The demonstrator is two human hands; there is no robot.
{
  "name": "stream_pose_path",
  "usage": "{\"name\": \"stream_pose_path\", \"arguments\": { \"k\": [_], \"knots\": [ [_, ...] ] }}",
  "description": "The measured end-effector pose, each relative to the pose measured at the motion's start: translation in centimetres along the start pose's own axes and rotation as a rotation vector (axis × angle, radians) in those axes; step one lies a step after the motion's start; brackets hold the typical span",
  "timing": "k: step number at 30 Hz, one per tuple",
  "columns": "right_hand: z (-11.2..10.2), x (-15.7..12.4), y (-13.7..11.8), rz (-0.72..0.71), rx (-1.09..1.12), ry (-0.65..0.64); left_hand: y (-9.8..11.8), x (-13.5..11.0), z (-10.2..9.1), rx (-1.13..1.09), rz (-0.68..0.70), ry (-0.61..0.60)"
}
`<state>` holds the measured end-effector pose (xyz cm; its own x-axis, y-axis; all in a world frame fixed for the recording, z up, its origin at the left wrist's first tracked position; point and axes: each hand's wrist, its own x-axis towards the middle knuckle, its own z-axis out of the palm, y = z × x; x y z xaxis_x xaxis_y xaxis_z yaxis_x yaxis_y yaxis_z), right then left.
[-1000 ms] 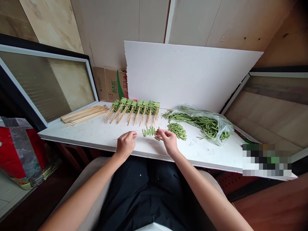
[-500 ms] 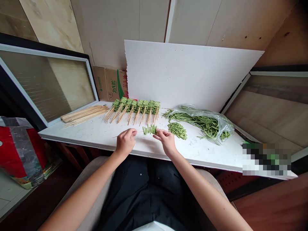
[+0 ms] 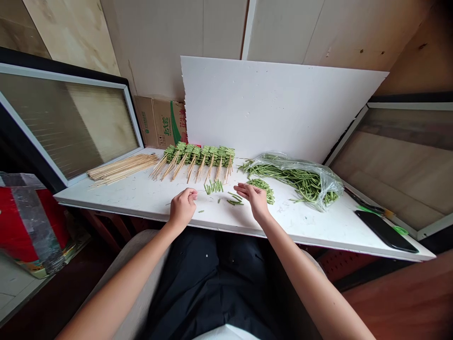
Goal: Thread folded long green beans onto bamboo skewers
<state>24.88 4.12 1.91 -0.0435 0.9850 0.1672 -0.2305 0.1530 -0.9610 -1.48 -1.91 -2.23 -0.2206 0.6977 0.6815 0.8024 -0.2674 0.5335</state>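
My left hand is closed around a thin bamboo skewer, most of it hidden by the fingers. Cut green bean pieces sit side by side on that skewer, above the white table. Apart from them, to the right, my right hand hovers with fingers stretched out and nothing visible in them. It partly covers a pile of cut bean pieces. Beneath its fingertips lie a few loose bean pieces. Behind the hands, finished bean skewers are stacked in a row, sticks pointing toward me.
Bare bamboo skewers lie in a bundle at the left. Long green beans spill from a clear plastic bag on the right. A black phone rests near the right end. A white foam board and a cardboard box stand behind.
My right hand has let go of the beaded end of the skewer and moved right, its fingers straightening. Loose bean pieces on the table now show. My left hand keeps its hold.
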Motion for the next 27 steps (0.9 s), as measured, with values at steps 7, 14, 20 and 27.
{"name": "stream_pose_path", "arguments": {
  "k": [7, 14, 20, 27],
  "knots": [
    [-0.1, -0.1, 1.9, -0.229, -0.609, -0.191, -1.8, -0.5, 1.1, 0.008, -0.03, -0.045],
    [4.2, -0.6, 3.7, -0.46, -1.303, -0.333, -2.5, -0.2, 0.9, 0.023, -0.063, -0.035],
    [5.0, 0.9, 3.7, -0.532, -1.482, -0.456, -2.3, 0.1, 0.6, 0.028, -0.058, -0.034],
    [6.1, -0.6, 4.4, -0.612, -1.179, -0.512, -2.2, 0.2, 0.3, 0.027, -0.081, -0.044]
  ]
}}
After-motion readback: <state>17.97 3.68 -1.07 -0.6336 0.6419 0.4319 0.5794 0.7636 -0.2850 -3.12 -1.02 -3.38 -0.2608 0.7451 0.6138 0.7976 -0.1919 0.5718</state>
